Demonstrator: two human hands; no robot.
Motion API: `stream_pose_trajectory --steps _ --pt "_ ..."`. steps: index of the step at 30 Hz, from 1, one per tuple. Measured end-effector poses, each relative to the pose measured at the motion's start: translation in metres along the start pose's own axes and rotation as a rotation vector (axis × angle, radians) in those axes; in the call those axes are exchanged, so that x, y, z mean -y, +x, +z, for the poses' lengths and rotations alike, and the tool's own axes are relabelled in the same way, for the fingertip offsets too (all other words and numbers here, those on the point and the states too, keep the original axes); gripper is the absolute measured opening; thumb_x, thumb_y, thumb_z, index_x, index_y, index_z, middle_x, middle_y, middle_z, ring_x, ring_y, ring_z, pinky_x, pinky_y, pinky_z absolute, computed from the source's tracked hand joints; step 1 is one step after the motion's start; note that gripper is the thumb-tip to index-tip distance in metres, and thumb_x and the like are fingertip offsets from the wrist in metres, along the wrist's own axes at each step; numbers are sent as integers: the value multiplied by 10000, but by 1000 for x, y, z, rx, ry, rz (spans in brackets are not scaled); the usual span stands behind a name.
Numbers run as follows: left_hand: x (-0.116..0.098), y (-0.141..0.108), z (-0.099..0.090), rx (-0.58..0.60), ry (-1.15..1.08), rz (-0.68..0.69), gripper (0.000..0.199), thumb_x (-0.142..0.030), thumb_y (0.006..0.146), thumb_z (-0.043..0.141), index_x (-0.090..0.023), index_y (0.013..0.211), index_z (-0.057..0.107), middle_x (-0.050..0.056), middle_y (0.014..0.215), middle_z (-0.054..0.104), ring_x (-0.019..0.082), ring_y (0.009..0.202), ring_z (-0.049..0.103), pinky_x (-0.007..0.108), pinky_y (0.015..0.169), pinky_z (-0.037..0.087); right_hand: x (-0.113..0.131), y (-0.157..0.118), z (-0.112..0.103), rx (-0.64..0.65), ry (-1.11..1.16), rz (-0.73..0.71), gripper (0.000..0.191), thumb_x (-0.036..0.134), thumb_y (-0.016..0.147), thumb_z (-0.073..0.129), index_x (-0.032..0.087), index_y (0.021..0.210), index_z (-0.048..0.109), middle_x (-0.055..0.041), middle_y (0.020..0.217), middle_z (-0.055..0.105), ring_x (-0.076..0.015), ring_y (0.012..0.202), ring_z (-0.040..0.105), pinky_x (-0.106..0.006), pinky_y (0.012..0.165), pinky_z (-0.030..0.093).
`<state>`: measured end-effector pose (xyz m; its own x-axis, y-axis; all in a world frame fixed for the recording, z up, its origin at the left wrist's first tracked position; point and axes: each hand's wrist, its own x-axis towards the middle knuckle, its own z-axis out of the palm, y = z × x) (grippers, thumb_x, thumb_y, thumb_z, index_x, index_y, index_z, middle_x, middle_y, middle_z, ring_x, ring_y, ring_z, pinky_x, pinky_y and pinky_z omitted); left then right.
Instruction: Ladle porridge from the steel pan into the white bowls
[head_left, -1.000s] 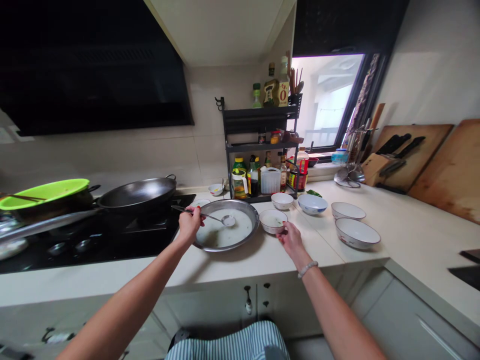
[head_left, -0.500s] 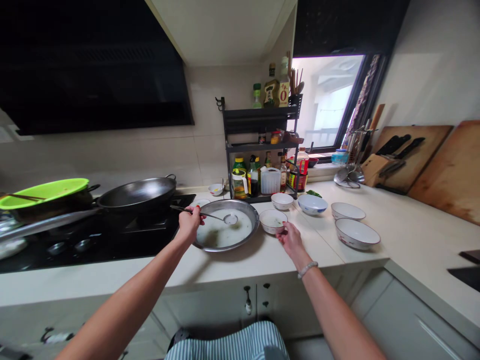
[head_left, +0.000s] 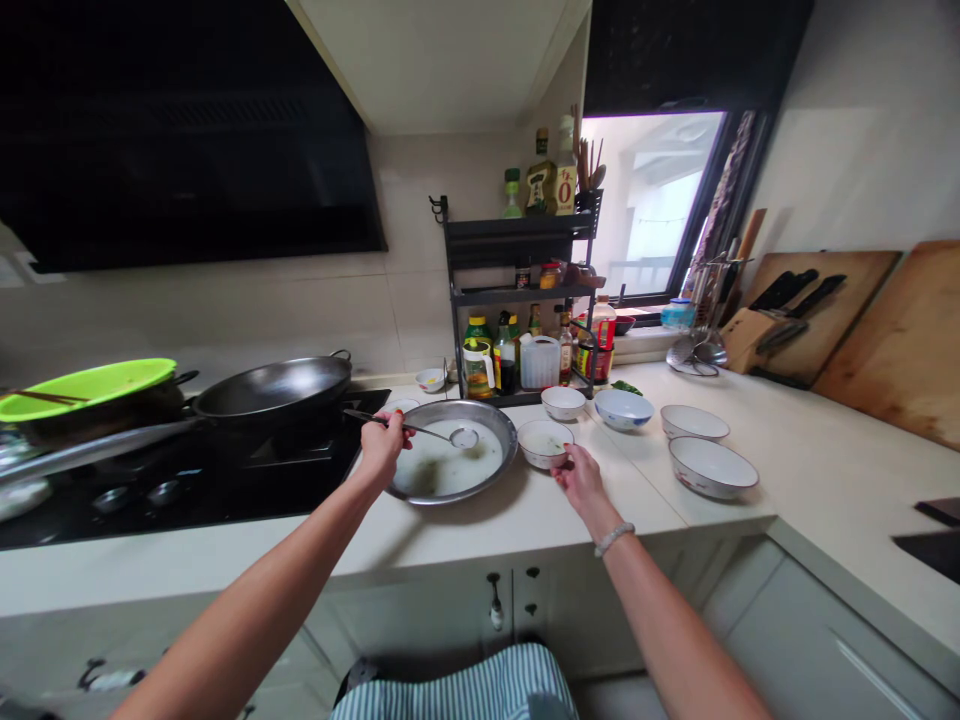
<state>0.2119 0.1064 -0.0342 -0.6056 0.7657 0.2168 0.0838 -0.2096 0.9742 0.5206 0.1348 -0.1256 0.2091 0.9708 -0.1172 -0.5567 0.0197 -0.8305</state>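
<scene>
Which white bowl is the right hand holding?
The bowl just right of the metal basin: the right hand holds its near right side. No hand touches the other white bowls.

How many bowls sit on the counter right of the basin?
5: near bowl gripped by the right hand, white bowl behind it, blue-patterned bowl beside that, rear bowl and front bowl farthest right.

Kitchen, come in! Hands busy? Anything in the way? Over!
Left hand gripping ladle over metal basin. Right hand holding bowl beside it. Basin's rim between ladle's head and bowl.
</scene>
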Motion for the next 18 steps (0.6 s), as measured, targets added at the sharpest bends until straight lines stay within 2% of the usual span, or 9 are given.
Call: stream_pose_trajectory --steps 10,18 --pt "2 0 6 8 -43 0 141 -260 753 572 -201 673 472 -22 471 541 134 388 535 219 387 404 -1 0 -1 2 -5 -7 266 332 637 681 227 789 490 47 529 541 -112 399 512 -178 343 318" --pt "-16 -5 25 38 -125 -29 135 -195 774 563 -209 685 461 -56 438 502 124 377 519 210 386 400 -4 3 -2 6 8 -22 280 340 635 698 226 783 489 51 527 531 -113 392 507 -183 340 309"
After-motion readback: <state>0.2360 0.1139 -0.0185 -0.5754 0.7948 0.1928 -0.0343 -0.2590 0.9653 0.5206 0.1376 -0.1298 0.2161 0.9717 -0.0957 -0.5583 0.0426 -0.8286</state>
